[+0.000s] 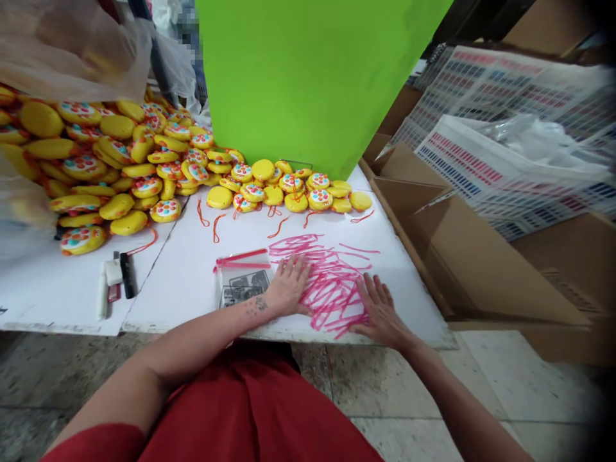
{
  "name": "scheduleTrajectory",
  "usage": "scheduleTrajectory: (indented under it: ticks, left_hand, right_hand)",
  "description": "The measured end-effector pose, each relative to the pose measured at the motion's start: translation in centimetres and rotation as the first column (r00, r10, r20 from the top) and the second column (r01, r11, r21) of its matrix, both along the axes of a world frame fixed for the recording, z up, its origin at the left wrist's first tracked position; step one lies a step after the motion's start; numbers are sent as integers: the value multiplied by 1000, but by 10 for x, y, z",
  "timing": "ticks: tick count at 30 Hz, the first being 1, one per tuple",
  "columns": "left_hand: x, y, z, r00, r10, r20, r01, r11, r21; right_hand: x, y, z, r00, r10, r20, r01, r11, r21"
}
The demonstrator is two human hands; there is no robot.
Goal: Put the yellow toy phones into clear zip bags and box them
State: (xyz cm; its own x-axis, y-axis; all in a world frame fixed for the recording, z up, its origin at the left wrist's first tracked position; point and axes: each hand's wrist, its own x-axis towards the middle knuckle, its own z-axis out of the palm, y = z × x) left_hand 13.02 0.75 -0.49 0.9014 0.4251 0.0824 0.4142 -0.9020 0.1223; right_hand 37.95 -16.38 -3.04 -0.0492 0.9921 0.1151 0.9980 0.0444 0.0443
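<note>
Many pink plastic strips [332, 292] lie scattered in a loose pile on the white tabletop [192, 282] before me. My left hand [290, 287] rests flat, fingers stretched out, at the left side of the pile. At its right side, my right hand [380, 312] also lies with fingers extended, touching the strips' edge. Neither hand grips anything. Partly under my left wrist is a clear zip bag [243, 276] with a red-pink top edge and black printing. Beyond the strips sit yellow round toys [296, 202] with colored buttons and orange cord loops.
A large heap of the same yellow toys [115, 151] fills the left, beside a translucent plastic bag [72, 45]. A green panel [308, 83] stands behind. Markers [127, 276] lie at left. Open cardboard boxes [481, 256] and white plastic crates [486, 160] flank the table's right edge.
</note>
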Motion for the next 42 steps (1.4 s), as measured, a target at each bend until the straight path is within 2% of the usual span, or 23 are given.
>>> scheduleTrajectory:
  ticks: [6, 11, 15, 18, 21, 24, 28, 31, 34, 38, 42]
  left_hand:
    - [22, 31, -11, 986, 164, 6, -164, 986, 3]
    - [39, 65, -12, 969, 239, -62, -245, 962, -123]
    - [42, 86, -5, 978, 175, -111, -201, 928, -313]
    - [41, 92, 2, 988, 104, -110, -139, 917, -374]
    - [41, 87, 6, 994, 25, -111, -69, 911, -407]
    - [41, 75, 6, 996, 2, -85, -34, 929, -368]
    - [45, 61, 4, 977, 179, -118, -200, 958, -203]
    - [48, 59, 4, 959, 242, -146, -267, 945, -187]
    - [48, 59, 3, 962, 222, -161, -254, 943, -217]
    - [43, 53, 9, 979, 143, -142, -178, 947, -267]
    - [36, 55, 22, 991, 74, -111, -110, 924, -365]
  right_hand:
    - [-15, 61, -3, 996, 94, -5, -93, 994, 50]
    - [-23, 113, -7, 987, 163, -8, -162, 984, 76]
    - [-29, 148, -8, 980, 201, -5, -200, 977, 76]
    - [-33, 169, -9, 977, 214, -26, -212, 975, 71]
    - [-36, 183, -10, 971, 228, -74, -223, 972, 69]
    - [-36, 187, -9, 955, 246, -166, -243, 969, 37]
    - [-39, 178, -3, 944, 229, -237, -226, 973, 40]
    - [-44, 167, 3, 956, 177, -235, -171, 984, 48]
    - [-50, 158, 6, 963, 144, -229, -139, 990, 40]
    - [-62, 153, 5, 952, 145, -270, -136, 989, 51]
    - [-72, 155, 9, 887, -47, -459, 7, 996, -90]
